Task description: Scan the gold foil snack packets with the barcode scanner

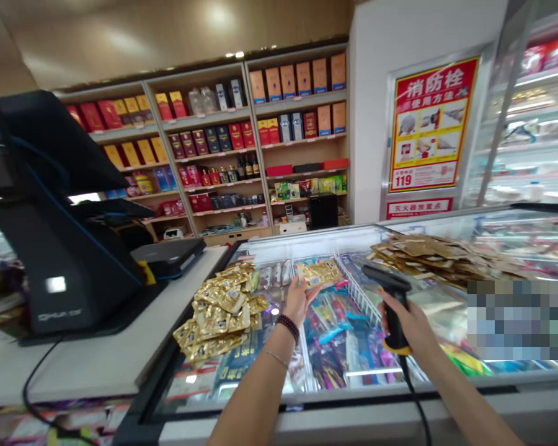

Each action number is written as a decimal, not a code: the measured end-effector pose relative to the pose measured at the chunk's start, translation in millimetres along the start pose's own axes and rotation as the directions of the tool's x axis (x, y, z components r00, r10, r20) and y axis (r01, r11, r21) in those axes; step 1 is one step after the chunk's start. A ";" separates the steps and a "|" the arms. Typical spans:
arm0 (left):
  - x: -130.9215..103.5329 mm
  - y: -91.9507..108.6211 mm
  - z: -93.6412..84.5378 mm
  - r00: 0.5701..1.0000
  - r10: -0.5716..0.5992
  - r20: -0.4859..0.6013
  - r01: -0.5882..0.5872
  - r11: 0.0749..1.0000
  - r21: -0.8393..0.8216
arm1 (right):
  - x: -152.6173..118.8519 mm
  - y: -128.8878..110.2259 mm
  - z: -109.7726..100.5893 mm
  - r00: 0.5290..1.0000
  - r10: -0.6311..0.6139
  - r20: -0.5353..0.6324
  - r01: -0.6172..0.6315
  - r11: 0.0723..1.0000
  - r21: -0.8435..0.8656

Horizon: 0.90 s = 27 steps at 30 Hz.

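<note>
My left hand (299, 300), with a beaded bracelet at the wrist, grips a gold foil packet (320, 274) by its left end, above the freezer's glass top. In my right hand (413, 325) is a black barcode scanner (393, 297) with a yellow band at the base of its handle. Its head points left, toward the packet, and a black cord hangs from the handle. A heap of gold packets (223, 310) lies on the glass left of my left hand. Another pile of brownish-gold packets (437, 257) lies beyond my right hand.
The glass-topped freezer (302, 414) holds colourful ice-cream packs and white wire dividers (360, 297). To the left, a black checkout terminal (60, 248) stands on a pale counter (102, 365). Shelves (255, 145) of boxed goods line the back wall. A red poster (432, 124) hangs at right.
</note>
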State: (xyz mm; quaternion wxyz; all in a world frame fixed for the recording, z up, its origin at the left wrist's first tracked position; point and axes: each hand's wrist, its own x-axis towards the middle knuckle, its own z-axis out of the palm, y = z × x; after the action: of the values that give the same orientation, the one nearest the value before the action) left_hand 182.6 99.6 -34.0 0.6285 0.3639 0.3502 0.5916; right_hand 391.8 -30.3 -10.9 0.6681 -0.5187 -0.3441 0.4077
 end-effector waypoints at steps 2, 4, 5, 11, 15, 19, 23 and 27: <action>0.7 7.3 -16.5 1.000 0.005 -0.004 -0.005 0.998 -0.070 | -0.6 8.1 26.4 0.991 -0.021 0.131 0.032 0.996 -0.088; 3.0 13.2 -30.1 1.000 0.017 -0.001 -0.017 0.994 -0.110 | -2.6 16.0 50.6 0.971 -0.069 0.228 0.101 0.986 -0.131; 4.7 15.6 -35.3 1.000 0.019 -0.002 -0.019 0.992 -0.124 | -4.4 19.4 61.2 0.959 -0.090 0.268 0.134 0.980 -0.150; 15.3 22.2 -44.0 0.997 0.081 0.001 -0.080 0.976 -0.203 | -20.4 30.8 87.2 0.927 -0.151 0.343 0.277 0.893 -0.355; 16.8 23.5 -43.1 0.996 0.092 0.014 -0.087 0.975 -0.204 | -25.6 32.0 79.0 0.934 -0.193 0.299 0.310 0.854 -0.418; 15.8 24.6 -45.6 0.997 0.082 0.012 -0.078 0.975 -0.206 | -29.9 27.4 72.9 0.944 -0.188 0.271 0.290 0.862 -0.415; 14.6 24.7 -46.4 0.995 0.098 0.027 -0.090 0.973 -0.212 | -35.5 21.0 73.3 0.951 -0.179 0.252 0.271 0.875 -0.402; 13.6 25.1 -45.4 0.994 0.106 0.039 -0.096 0.975 -0.202 | -37.6 19.4 74.6 0.945 -0.181 0.274 0.290 0.851 -0.438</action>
State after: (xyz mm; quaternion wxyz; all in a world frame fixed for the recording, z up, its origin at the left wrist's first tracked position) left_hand 131.6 116.0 -34.6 0.6393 0.3309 0.2542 0.6459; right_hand 306.1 -30.9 -14.4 0.5237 -0.5703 -0.5667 0.2817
